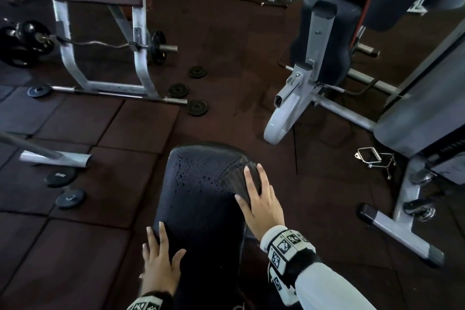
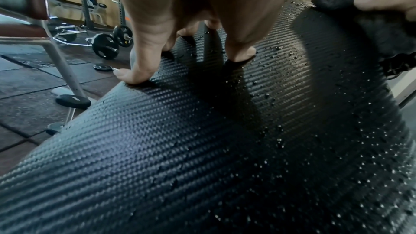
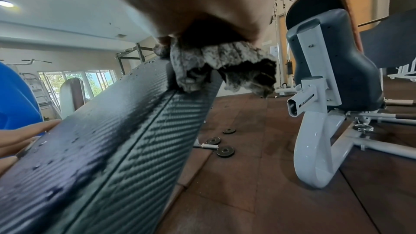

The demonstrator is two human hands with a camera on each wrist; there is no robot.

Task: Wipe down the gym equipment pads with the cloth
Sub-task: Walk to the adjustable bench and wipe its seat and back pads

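A long black textured bench pad (image 1: 198, 199) runs away from me, dotted with water drops (image 2: 279, 141). My right hand (image 1: 259, 199) lies flat with straight fingers on a dark cloth (image 1: 236, 178), pressing it onto the pad's far right edge. In the right wrist view the cloth (image 3: 220, 65) bunches under the palm and hangs over the pad's side (image 3: 126, 141). My left hand (image 1: 158, 259) rests with spread straight fingers on the pad's near left edge; its fingertips (image 2: 133, 77) touch the pad surface (image 2: 157, 149).
Small weight plates (image 1: 196, 107) and a barbell (image 1: 105, 45) lie on the rubber floor ahead left. A grey machine frame (image 1: 297, 98) with a dark seat pad (image 1: 327, 40) stands at right. A metal cable handle (image 1: 375, 158) lies on the floor.
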